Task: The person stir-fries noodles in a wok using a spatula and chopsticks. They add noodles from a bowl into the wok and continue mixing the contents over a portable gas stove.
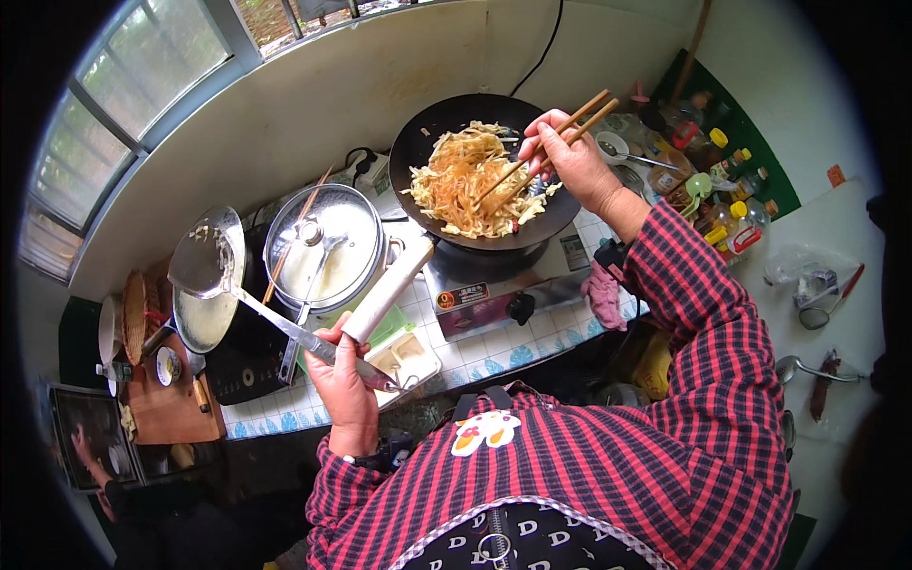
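My right hand [563, 153] grips a pair of wooden chopsticks [581, 125], their tips in a heap of glass noodles and pale shreds [470, 171]. The food lies in a black wok [413, 135] on a portable gas stove [499, 285]. With my left hand [345, 381] I hold the wok's pale wooden handle [388, 292]. The same hand also holds a metal wok turner [274, 320] with a wide, dark-looking blade. Bits of food cling to the blade, which hangs over the left side of the counter.
A glass-lidded pot [320, 249] with a ladle lying across it stands left of the wok, by a black induction cooker [246, 374]. Several sauce bottles [730, 171] crowd the right corner. A pink cloth [605, 296] hangs at the counter edge. Another person's arm [89, 456] shows lower left.
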### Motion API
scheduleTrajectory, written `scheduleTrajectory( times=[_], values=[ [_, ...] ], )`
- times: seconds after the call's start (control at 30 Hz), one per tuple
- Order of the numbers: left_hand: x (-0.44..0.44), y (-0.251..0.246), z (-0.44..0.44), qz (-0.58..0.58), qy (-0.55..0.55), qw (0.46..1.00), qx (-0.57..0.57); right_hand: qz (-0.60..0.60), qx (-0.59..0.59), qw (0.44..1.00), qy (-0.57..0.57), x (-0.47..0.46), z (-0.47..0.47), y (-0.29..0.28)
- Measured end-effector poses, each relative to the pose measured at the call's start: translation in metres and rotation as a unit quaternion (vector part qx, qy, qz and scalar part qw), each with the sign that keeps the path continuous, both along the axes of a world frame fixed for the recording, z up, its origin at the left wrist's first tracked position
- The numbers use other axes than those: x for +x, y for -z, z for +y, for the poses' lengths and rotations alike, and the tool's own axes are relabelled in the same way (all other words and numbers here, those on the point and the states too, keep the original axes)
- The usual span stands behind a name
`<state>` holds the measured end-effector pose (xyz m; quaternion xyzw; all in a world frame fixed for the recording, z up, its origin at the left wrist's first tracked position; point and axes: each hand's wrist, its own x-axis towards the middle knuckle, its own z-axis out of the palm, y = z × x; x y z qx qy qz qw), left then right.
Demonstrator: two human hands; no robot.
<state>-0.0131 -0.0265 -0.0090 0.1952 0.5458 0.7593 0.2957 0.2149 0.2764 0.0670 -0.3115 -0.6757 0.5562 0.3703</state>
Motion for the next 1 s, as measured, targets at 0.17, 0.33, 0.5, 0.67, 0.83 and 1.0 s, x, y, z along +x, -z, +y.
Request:
scheduleTrajectory(
  times=[0.17,0.33,0.5,0.67,0.83,1.0],
  values=[
    [0.0,-0.001,0.001,0.0,-0.002,1.0,0.001,0.02,0.148,0.976,0.161,0.032,0.017,-0.015],
    [-0.001,0.001,0.0,-0.035,0.01,0.999,0.021,0.027,0.128,0.944,0.302,0.06,0.038,-0.007],
    [-0.004,0.003,0.001,-0.013,0.018,1.0,0.021,0.14,-0.162,0.926,0.311,0.015,0.044,0.04],
    [-0.001,0.001,-0.001,-0.01,0.022,0.999,0.031,0.182,-0.076,0.96,0.199,-0.021,0.033,0.018],
    [0.0,-0.001,0.001,-0.01,0.011,1.0,0.006,0.023,0.01,1.0,0.001,-0.049,0.002,0.005],
    [-0.001,0.001,-0.001,-0.008,0.008,1.0,0.0,0.028,0.18,0.983,0.028,-0.037,0.035,-0.013]
  ],
)
